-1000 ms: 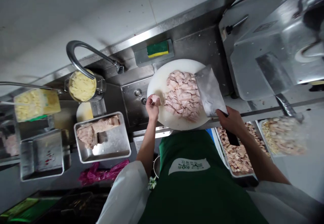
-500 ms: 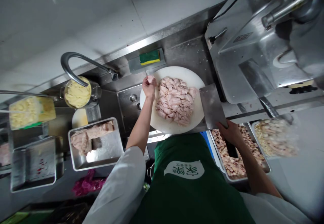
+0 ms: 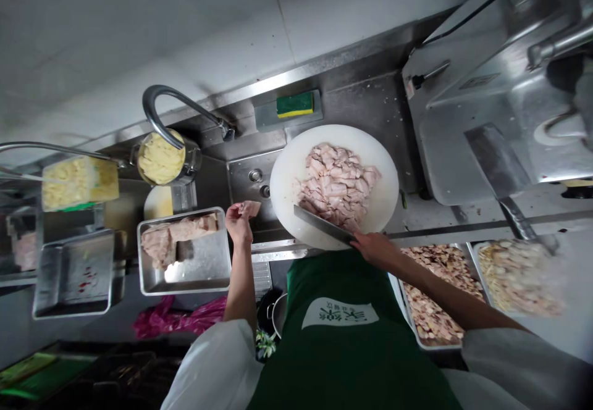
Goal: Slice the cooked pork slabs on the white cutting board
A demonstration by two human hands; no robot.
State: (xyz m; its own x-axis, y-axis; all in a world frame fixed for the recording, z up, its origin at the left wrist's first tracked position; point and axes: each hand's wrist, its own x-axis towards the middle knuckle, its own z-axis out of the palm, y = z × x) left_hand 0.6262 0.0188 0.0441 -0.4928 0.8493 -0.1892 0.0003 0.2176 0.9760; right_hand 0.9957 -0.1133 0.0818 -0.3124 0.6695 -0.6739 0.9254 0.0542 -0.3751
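Note:
Between the fingers of my left hand (image 3: 239, 225) is a small piece of pale meat (image 3: 250, 209), held over the sink edge between the metal tray and the cutting board. My right hand (image 3: 373, 248) grips a cleaver (image 3: 322, 223), its handle hidden in my fist. The blade stands on edge over the near side of the round white cutting board (image 3: 290, 157), along the front of a heap of cut pale meat (image 3: 336, 178). Larger meat slabs (image 3: 180, 234) lie in the metal tray (image 3: 204, 274) left of my left hand.
Behind the board lies a green and yellow sponge (image 3: 295, 105). A curved faucet (image 3: 157, 110) arches over a pot of pale yellow slices (image 3: 162, 158). To the right are a tray of chopped meat (image 3: 440, 280), another cleaver (image 3: 498, 157) and a bagged tray of pale strips (image 3: 514, 274).
My left hand has moved left off the board with the meat piece, toward the metal tray. My right hand has brought the cleaver left, from beside the board to the heap's front. The view has shifted.

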